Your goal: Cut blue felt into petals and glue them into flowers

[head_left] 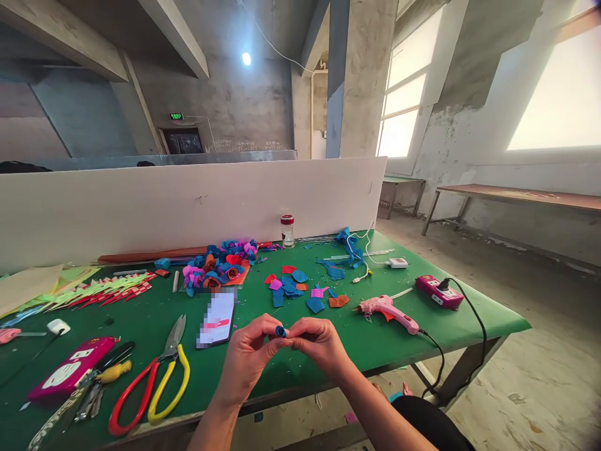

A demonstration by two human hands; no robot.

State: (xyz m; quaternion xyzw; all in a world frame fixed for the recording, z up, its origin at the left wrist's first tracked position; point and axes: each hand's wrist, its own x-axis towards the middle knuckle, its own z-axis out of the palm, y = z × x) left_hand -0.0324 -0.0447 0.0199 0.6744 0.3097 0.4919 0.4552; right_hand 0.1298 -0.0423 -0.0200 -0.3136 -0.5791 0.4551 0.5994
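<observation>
Between my two hands, above the table's front edge, is a small rolled piece of blue paper (280,331). My left hand (251,351) pinches it between thumb and fingers. The fingertips of my right hand (318,343) are closed against its right side. Just beyond them lie loose cut petals (291,287) in blue, red, orange and pink. A heap of finished paper flowers (216,266) in blue, purple and orange sits farther back on the left. A phone (216,318) lies to the left of my hands.
Scissors (162,369) with red and yellow handles lie at the front left, beside a magenta power strip (75,368) and keys (91,401). On the right are a pink glue gun (387,311), its cord, and another power strip (439,292). A lidded jar (287,232) stands before the white board (197,207).
</observation>
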